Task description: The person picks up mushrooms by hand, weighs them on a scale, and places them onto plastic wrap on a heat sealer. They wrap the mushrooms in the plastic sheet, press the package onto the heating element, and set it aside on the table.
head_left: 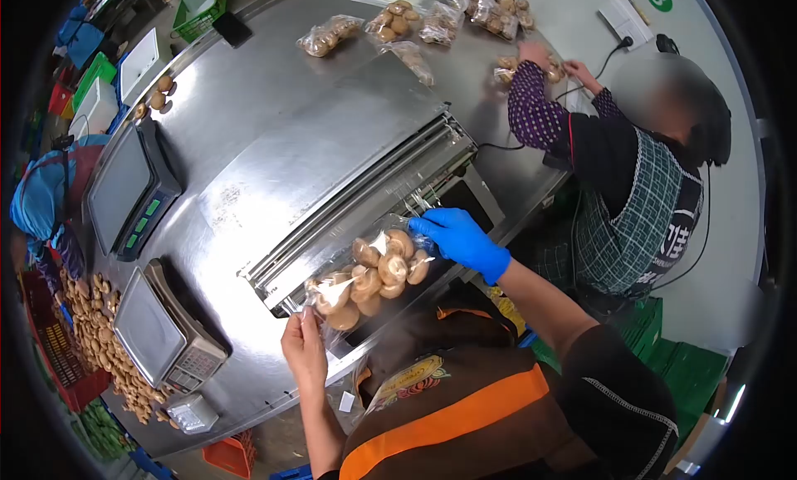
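Observation:
A clear plastic bag of brown mushrooms (372, 274) lies at the front edge of a steel sealing machine (332, 160). My left hand (304, 343), bare, pinches the bag's near end. My right hand (458, 237), in a blue glove, grips the bag's far end. The bag is stretched between both hands, just below the machine's sealing bar (365, 204).
A co-worker in a checked apron (639, 206) handles mushroom bags (506, 69) at the far end of the table. Several filled bags (398, 19) lie beyond the machine. Two scales (162, 330) stand at left, beside loose mushrooms in a red crate (100, 339).

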A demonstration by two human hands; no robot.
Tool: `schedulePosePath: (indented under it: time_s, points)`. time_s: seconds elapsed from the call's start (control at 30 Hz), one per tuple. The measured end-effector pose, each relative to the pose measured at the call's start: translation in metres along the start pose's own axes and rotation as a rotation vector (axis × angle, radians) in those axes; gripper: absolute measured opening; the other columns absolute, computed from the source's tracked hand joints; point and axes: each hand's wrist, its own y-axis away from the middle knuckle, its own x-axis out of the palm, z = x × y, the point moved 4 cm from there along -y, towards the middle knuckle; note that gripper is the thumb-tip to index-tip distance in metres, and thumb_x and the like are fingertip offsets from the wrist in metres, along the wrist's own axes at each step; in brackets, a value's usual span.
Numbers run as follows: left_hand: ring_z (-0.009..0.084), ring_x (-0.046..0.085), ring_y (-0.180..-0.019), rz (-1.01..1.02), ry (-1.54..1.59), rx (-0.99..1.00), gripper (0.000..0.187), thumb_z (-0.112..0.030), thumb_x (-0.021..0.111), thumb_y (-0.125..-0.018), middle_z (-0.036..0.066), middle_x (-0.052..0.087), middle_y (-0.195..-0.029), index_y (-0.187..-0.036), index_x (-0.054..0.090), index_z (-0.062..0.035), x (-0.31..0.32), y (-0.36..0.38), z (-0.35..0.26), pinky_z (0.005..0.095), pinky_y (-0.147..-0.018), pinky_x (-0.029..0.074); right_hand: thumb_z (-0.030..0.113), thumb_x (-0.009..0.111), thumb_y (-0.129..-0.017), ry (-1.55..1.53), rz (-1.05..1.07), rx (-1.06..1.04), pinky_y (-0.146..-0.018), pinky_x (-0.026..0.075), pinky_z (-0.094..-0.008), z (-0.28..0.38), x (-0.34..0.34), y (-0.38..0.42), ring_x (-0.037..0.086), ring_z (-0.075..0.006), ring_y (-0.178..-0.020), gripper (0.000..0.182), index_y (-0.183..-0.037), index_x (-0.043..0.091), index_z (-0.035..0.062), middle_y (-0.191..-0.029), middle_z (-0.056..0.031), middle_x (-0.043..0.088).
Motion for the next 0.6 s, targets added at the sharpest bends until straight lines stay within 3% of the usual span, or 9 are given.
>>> schedulePosePath:
  time_s: [0.07,0.17,0.33,0.4,0.5,0.6]
  points:
    - [0.0027,0.033,-0.061,0.013,0.07,0.081,0.034,-0.02,0.052,-0.1,-0.006,0.043,-0.063,-0.07,0.048,-0.0059,0.015,-0.006,0.028,0.0222,-0.052,0.028,0.03,0.066,-0.091,0.029,-0.137,-0.069,-0.054,0.046,-0.0285,-0.027,0.0,-0.01,0.052,-0.0097,-0.058,0.03,-0.089,0.07,0.0003,-0.067,-0.0061,0.062]
    - [0.0029,0.036,-0.063,-0.004,0.06,0.215,0.032,-0.017,0.051,-0.101,-0.005,0.046,-0.066,-0.072,0.048,-0.0036,0.023,-0.012,0.047,0.0215,-0.055,0.032,0.03,0.069,-0.088,0.07,-0.235,-0.18,-0.055,0.046,-0.0292,-0.051,0.006,-0.027,0.053,-0.0089,-0.058,0.03,-0.084,0.07,-0.0003,-0.063,-0.0066,0.061]
    - [0.0047,0.042,-0.068,0.052,0.092,0.314,0.028,-0.015,0.049,-0.101,-0.001,0.052,-0.072,-0.077,0.05,-0.0011,0.025,-0.012,0.043,0.0221,-0.06,0.039,0.033,0.072,-0.086,0.018,-0.183,-0.08,-0.05,0.045,-0.0301,-0.076,0.005,-0.012,0.053,-0.0114,-0.052,0.037,-0.07,0.063,0.0011,-0.058,-0.0068,0.057]
    - [0.006,0.043,-0.069,0.088,-0.086,0.355,0.028,-0.017,0.047,-0.102,0.0,0.053,-0.073,-0.079,0.052,-0.0012,0.016,-0.02,0.06,0.0235,-0.062,0.04,0.032,0.071,-0.087,-0.02,-0.22,-0.072,-0.049,0.045,-0.03,-0.078,0.003,0.009,0.053,-0.0116,-0.052,0.036,-0.07,0.062,0.0012,-0.058,-0.0061,0.056]
    - [0.0061,0.041,-0.067,0.222,0.0,0.297,0.031,-0.019,0.045,-0.103,-0.001,0.049,-0.071,-0.076,0.049,-0.0025,0.023,0.0,0.036,0.0239,-0.061,0.039,0.029,0.071,-0.088,-0.132,-0.272,-0.093,-0.051,0.044,-0.0294,-0.093,-0.003,0.034,0.051,-0.0102,-0.053,0.034,-0.071,0.061,0.0008,-0.058,-0.0034,0.054]
    - [0.0067,0.04,-0.065,0.224,-0.062,0.357,0.035,-0.022,0.043,-0.104,-0.001,0.047,-0.068,-0.073,0.046,-0.0035,0.033,-0.006,0.059,0.0259,-0.057,0.036,0.026,0.069,-0.089,-0.144,-0.467,-0.202,-0.055,0.041,-0.028,-0.121,-0.017,0.054,0.043,-0.0067,-0.059,0.031,-0.077,0.062,-0.0009,-0.06,-0.0017,0.052]
